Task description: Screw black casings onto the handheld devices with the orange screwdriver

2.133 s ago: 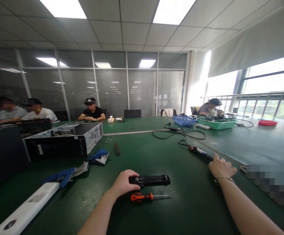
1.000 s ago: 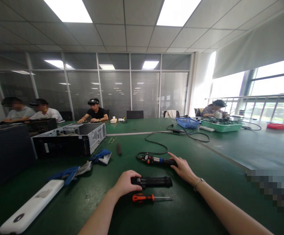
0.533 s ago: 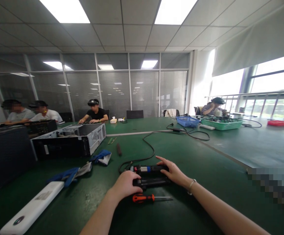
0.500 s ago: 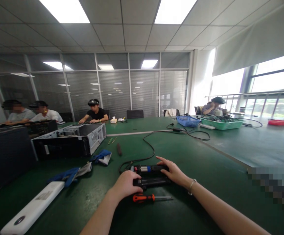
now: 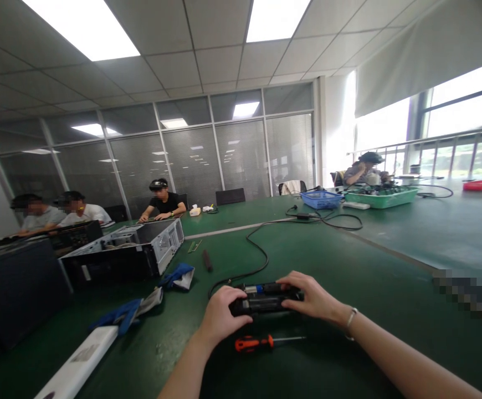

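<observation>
Behind the screwdriver (image 5: pixel 255 343), the left hand (image 5: pixel 221 317) grasps the left end of the black tool (image 5: pixel 266 303), the right hand (image 5: pixel 313 297) clasps its right end and the banded tool (image 5: pixel 260 288) alongside, and a snagged cable (image 5: pixel 267 259) could tug them apart.

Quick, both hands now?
Left hand: closed on the left end of the black cylinder.
Right hand: touching it and the corded tool; grip can't be told.

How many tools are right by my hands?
3: an orange-handled screwdriver nearest you, a black tool beyond it, and a corded tool with a blue band just behind that. Smaller ones could be hidden.
</observation>
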Motion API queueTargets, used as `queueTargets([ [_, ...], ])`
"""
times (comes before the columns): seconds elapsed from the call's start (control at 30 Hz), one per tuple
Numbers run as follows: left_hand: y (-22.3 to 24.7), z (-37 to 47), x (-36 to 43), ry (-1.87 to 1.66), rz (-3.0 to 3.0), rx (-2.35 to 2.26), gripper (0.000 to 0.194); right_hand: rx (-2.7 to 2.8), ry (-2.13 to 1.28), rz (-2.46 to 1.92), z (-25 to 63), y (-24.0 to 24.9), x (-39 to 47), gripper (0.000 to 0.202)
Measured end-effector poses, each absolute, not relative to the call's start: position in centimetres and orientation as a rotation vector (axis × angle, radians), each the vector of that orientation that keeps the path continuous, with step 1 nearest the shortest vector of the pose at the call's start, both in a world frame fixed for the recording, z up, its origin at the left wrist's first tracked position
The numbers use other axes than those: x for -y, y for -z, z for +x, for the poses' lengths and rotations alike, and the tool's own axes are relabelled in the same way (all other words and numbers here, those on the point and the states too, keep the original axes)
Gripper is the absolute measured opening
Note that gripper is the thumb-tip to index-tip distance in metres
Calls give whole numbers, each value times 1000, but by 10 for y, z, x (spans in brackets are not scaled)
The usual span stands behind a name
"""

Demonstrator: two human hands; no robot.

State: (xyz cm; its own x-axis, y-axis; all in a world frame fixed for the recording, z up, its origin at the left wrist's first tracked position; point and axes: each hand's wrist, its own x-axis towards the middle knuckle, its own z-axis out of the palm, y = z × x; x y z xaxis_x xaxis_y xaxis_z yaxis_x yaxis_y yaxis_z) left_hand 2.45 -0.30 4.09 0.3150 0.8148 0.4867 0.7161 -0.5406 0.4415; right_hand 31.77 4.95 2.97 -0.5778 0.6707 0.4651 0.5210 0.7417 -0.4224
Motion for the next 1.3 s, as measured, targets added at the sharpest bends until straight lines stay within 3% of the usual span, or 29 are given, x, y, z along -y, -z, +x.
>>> queueTargets([
  [0.1, -38, 24, 1, -1237, 2477, -1361, 48, 2408, -257, -825, 315, -31, -45, 53],
  [0.33, -21, 20, -14, -1431, 2564, -1399, 52, 2338, -92, -845, 301, -25, -55, 41],
  [1.3, -10, 6, -18, -1255, 2210, -1509, 35, 2401, -139, -910, 295, -6, -78, 40],
])
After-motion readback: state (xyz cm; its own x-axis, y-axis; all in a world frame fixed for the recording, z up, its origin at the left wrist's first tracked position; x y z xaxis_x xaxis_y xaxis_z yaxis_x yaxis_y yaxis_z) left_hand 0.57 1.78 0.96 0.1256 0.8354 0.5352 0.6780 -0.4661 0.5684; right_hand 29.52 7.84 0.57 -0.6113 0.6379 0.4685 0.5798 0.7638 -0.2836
